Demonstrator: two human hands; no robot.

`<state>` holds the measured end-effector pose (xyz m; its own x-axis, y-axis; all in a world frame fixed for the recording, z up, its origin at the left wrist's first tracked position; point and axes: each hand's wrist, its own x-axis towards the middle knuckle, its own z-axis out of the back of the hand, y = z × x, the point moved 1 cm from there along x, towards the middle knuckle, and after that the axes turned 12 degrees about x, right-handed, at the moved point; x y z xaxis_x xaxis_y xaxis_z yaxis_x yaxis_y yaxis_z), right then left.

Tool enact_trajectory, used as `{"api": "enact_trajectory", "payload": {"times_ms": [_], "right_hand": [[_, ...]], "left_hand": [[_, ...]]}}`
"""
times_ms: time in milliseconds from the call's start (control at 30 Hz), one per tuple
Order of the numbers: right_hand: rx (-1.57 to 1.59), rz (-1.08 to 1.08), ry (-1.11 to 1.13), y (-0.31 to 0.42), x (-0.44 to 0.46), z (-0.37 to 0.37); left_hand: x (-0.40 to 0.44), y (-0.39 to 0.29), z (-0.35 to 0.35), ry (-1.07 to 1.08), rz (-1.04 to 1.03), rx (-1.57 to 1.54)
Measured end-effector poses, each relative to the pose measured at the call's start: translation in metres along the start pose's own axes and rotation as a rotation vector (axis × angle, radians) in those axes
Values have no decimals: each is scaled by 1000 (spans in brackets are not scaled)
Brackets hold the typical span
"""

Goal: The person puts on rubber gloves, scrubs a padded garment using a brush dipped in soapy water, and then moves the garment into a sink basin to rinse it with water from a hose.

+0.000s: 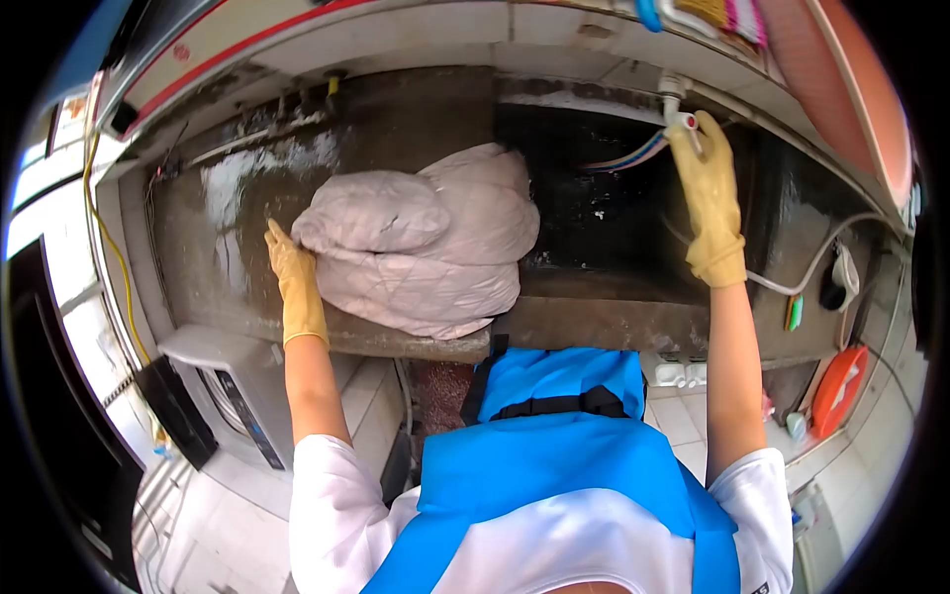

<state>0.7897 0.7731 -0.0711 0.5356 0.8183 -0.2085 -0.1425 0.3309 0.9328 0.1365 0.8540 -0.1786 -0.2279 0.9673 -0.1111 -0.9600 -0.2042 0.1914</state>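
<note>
A bundled wet-looking pinkish-grey cloth (pixel 435 282), thick like a quilt, lies on the dark stone counter, left of the sink. At its left edge is my left hand (pixel 289 265), in a yellow rubber glove, fingers extended and resting against the fabric. Up on the right, my right hand (pixel 711 188), gloved the same way, has its fingers around a white tap (pixel 685 121) with a red spot on its end. From the tap a striped band (pixel 633 156) runs left over the dark sink basin (pixel 594 282); whether it is hose or running water I cannot tell.
A grey hose (pixel 792 289) curves along the right side. A silver-grey machine (pixel 233 396) stands below the counter at left, and an orange-red object (pixel 839 391) leans at lower right. Past the sink is a tiled ledge (pixel 574 25).
</note>
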Motion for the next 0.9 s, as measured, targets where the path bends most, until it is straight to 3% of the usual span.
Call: {"api": "enact_trajectory", "payload": {"times_ms": [67,133,233,300,500,600,767,867,900], "right_hand": [[40,-57,-67,18,-10,-5],[40,-128,-85,15,-8,-1],[42,-33,-1,-7,3,22],[88,-89,20,22,-5,15],[11,-124,117,10,-7,-4],[226,-88,86,-19,8,7],[132,-48,181,-27,20,26],[-52,97,120,-20,19,14],[-40,157,232,-63,28,20]], "left_hand": [[-11,10,12,56,-43,-26],[-26,23,11,-104,-61,9],[-68,14,38,-203,11,-92],[-112,6,58,-285,-16,-178],[-171,1,55,-108,84,-310],[-177,9,47,-115,75,-245],[-180,4,60,-96,92,-107],[-182,18,48,-148,40,-102],[-186,16,52,-151,58,-101]]}}
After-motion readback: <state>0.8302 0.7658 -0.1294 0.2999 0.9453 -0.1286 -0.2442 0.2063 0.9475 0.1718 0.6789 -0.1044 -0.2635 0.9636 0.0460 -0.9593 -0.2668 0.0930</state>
